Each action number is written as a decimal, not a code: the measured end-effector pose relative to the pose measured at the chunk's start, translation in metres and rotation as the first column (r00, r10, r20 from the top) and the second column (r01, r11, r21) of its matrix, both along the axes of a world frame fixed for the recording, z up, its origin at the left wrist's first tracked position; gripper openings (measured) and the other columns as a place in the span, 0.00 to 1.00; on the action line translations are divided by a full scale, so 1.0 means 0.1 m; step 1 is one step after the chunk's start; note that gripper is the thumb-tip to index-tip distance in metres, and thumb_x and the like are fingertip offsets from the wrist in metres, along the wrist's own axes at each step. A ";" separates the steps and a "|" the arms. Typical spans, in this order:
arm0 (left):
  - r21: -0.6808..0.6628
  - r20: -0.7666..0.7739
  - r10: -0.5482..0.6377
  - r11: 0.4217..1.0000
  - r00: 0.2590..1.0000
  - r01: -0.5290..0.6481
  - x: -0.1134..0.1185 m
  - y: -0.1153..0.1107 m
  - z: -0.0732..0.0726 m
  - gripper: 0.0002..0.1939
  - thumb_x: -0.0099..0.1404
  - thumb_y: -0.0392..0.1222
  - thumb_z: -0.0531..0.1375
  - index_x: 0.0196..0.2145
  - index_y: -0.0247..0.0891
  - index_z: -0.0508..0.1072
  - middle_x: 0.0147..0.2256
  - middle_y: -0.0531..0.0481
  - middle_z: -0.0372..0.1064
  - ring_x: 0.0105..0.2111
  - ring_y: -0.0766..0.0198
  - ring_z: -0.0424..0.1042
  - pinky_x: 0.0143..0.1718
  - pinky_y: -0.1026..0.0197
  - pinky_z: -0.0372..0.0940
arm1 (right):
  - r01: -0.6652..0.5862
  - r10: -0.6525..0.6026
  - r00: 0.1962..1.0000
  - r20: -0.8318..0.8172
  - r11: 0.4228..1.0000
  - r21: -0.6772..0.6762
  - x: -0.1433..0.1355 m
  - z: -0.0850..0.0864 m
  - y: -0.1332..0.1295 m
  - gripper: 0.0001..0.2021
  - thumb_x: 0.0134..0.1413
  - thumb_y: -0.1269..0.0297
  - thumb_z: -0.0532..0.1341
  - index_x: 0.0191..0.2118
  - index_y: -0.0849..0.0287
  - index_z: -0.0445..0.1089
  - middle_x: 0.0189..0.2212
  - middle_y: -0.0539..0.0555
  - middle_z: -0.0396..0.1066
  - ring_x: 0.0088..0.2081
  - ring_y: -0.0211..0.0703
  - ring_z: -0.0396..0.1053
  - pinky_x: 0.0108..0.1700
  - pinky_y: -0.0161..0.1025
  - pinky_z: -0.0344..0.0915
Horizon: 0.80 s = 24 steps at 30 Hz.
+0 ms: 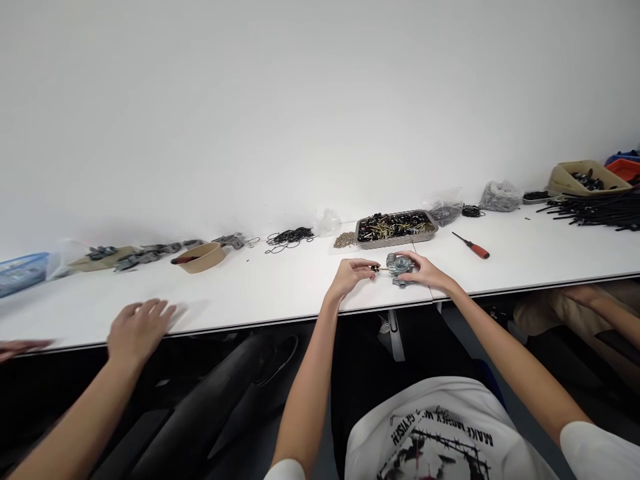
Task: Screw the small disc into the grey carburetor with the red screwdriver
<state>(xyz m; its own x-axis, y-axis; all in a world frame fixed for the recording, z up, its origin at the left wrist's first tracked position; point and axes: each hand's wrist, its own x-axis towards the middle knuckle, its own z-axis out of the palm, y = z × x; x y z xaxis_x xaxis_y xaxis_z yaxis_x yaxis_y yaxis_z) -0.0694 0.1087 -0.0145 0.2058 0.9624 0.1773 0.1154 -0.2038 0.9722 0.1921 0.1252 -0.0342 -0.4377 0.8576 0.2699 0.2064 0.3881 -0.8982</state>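
My right hand (427,272) grips a grey metal carburetor body (401,265) from its right side, just above the front part of the white table. The round opening of the carburetor body faces up. Between the fingertips of my left hand (353,275) is a small black part with a thin brass-coloured stem (382,269), which points right at the carburetor body. Its tip is at the body's left side; whether it is inside a hole, I cannot tell. Behind both hands lies a metal tray (397,243) of black and brass-coloured parts.
Small brass-coloured pieces (345,240) lie left of the tray. A red-handled screwdriver (473,246) rests to the right. Black rings (291,237) and a tan bowl (203,259) are further left. A co-worker's hand (140,330) is over the table's left part; black hoses (595,208) lie far right.
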 end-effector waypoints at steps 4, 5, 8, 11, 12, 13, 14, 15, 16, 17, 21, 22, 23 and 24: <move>0.119 0.056 0.126 0.984 0.990 -0.132 0.11 -0.10 -0.07 0.12 0.49 0.40 0.71 0.34 0.36 0.84 0.30 0.46 0.78 0.30 0.59 0.76 0.39 0.55 0.73 | -0.009 0.009 1.000 -0.015 1.000 0.018 0.00 0.00 0.00 0.33 0.47 0.54 0.74 0.61 0.49 0.71 0.60 0.59 0.70 0.58 0.58 0.70 0.60 0.58 0.69; 0.139 0.081 0.156 0.976 0.984 -0.166 0.14 -0.12 -0.09 0.11 0.49 0.41 0.71 0.33 0.36 0.84 0.32 0.46 0.78 0.30 0.60 0.77 0.39 0.55 0.73 | -0.005 0.005 1.000 -0.016 1.000 0.021 0.00 0.00 0.00 0.33 0.47 0.55 0.74 0.60 0.49 0.71 0.60 0.59 0.71 0.58 0.58 0.71 0.60 0.58 0.69; 0.150 0.166 0.252 0.949 0.953 -0.277 0.25 -0.16 -0.19 0.11 0.50 0.40 0.71 0.32 0.36 0.83 0.35 0.45 0.78 0.30 0.59 0.78 0.40 0.54 0.75 | -0.003 0.004 1.000 -0.021 1.000 0.028 -0.01 -0.01 0.01 0.33 0.46 0.56 0.75 0.60 0.49 0.71 0.59 0.59 0.71 0.58 0.58 0.71 0.60 0.57 0.70; 0.137 0.238 0.361 0.907 0.902 -0.399 0.38 -0.18 -0.31 0.09 0.51 0.39 0.71 0.32 0.35 0.81 0.33 0.44 0.79 0.33 0.57 0.80 0.42 0.53 0.75 | -0.019 0.020 0.999 -0.033 0.999 0.042 -0.01 -0.02 0.01 0.33 0.47 0.56 0.74 0.60 0.49 0.71 0.59 0.59 0.71 0.58 0.58 0.71 0.60 0.57 0.71; 0.136 0.249 0.398 0.888 0.883 -0.439 0.43 -0.19 -0.35 0.09 0.52 0.39 0.71 0.32 0.35 0.80 0.33 0.44 0.79 0.34 0.57 0.80 0.43 0.53 0.75 | -0.020 0.022 0.999 -0.035 0.999 0.043 -0.01 -0.02 0.01 0.33 0.47 0.56 0.74 0.60 0.50 0.71 0.59 0.59 0.71 0.58 0.58 0.71 0.60 0.57 0.71; 0.137 0.254 0.435 0.868 0.864 -0.478 0.47 -0.20 -0.38 0.08 0.53 0.39 0.71 0.32 0.35 0.80 0.33 0.44 0.79 0.35 0.57 0.80 0.44 0.52 0.75 | -0.018 0.019 0.999 -0.035 0.999 0.041 -0.01 -0.02 0.01 0.33 0.47 0.56 0.74 0.60 0.50 0.71 0.59 0.59 0.71 0.58 0.58 0.71 0.59 0.56 0.71; 0.140 0.254 0.468 0.848 0.846 -0.512 0.51 -0.21 -0.41 0.08 0.54 0.39 0.70 0.33 0.36 0.80 0.33 0.44 0.79 0.36 0.56 0.80 0.45 0.52 0.75 | -0.014 0.015 0.999 -0.032 0.999 0.036 -0.01 -0.02 0.01 0.33 0.47 0.56 0.74 0.61 0.49 0.71 0.60 0.59 0.71 0.58 0.58 0.71 0.59 0.56 0.71; 0.145 0.252 0.494 0.831 0.832 -0.538 0.55 -0.22 -0.43 0.08 0.55 0.39 0.70 0.34 0.36 0.80 0.34 0.43 0.80 0.37 0.56 0.80 0.46 0.52 0.75 | -0.009 0.010 1.000 -0.027 1.000 0.030 -0.01 -0.02 0.01 0.33 0.47 0.55 0.74 0.61 0.49 0.71 0.60 0.59 0.70 0.58 0.58 0.71 0.59 0.56 0.71; 0.151 0.249 0.511 0.819 0.823 -0.554 0.58 -0.24 -0.45 0.08 0.56 0.39 0.70 0.35 0.36 0.80 0.36 0.43 0.80 0.38 0.56 0.80 0.47 0.52 0.75 | -0.004 0.005 1.000 -0.024 1.000 0.024 -0.01 -0.02 0.01 0.33 0.47 0.55 0.75 0.61 0.49 0.71 0.60 0.59 0.70 0.58 0.59 0.71 0.59 0.56 0.71; 0.157 0.247 0.519 0.812 0.818 -0.562 0.60 -0.26 -0.45 0.08 0.57 0.40 0.69 0.36 0.36 0.80 0.37 0.43 0.80 0.40 0.55 0.80 0.48 0.51 0.75 | -0.002 0.003 1.000 -0.022 1.000 0.019 0.00 -0.01 0.00 0.33 0.47 0.55 0.75 0.61 0.49 0.71 0.60 0.59 0.70 0.58 0.59 0.71 0.58 0.56 0.71; 0.146 0.253 0.498 0.827 0.829 -0.542 0.64 -0.34 -0.45 0.09 0.59 0.40 0.68 0.39 0.36 0.80 0.41 0.41 0.81 0.44 0.54 0.80 0.53 0.50 0.74 | -0.019 0.020 0.999 -0.033 1.000 0.010 0.00 0.00 -0.01 0.33 0.47 0.55 0.74 0.60 0.50 0.71 0.60 0.59 0.70 0.58 0.58 0.71 0.59 0.57 0.71; 0.137 0.258 0.481 0.840 0.838 -0.524 0.65 -0.36 -0.44 0.10 0.60 0.41 0.68 0.39 0.36 0.80 0.41 0.40 0.81 0.44 0.54 0.80 0.53 0.50 0.73 | -0.026 0.026 0.999 -0.040 1.000 0.009 0.00 0.01 -0.01 0.32 0.47 0.55 0.74 0.60 0.50 0.71 0.60 0.59 0.70 0.58 0.58 0.71 0.59 0.57 0.71; 0.130 0.261 0.459 0.855 0.849 -0.502 0.66 -0.38 -0.44 0.10 0.59 0.41 0.68 0.39 0.36 0.80 0.42 0.40 0.81 0.45 0.53 0.80 0.53 0.50 0.73 | -0.031 0.032 0.998 -0.047 0.999 0.006 0.00 0.01 -0.01 0.32 0.47 0.55 0.74 0.60 0.50 0.71 0.60 0.59 0.70 0.58 0.58 0.71 0.59 0.56 0.71; 0.129 0.261 0.436 0.869 0.861 -0.479 0.68 -0.38 -0.44 0.11 0.59 0.41 0.69 0.40 0.36 0.80 0.42 0.40 0.81 0.46 0.53 0.80 0.53 0.51 0.73 | -0.035 0.035 0.998 -0.054 0.999 0.001 0.00 0.01 -0.01 0.33 0.47 0.55 0.75 0.60 0.50 0.71 0.60 0.59 0.71 0.57 0.58 0.71 0.59 0.56 0.71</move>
<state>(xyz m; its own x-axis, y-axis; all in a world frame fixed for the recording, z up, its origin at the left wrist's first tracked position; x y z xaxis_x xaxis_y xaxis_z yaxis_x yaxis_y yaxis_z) -0.0011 0.0702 -0.0583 -0.3136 0.8838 0.3471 0.0311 -0.3558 0.9340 0.1924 0.1240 -0.0335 -0.4520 0.8422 0.2941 0.1435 0.3941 -0.9078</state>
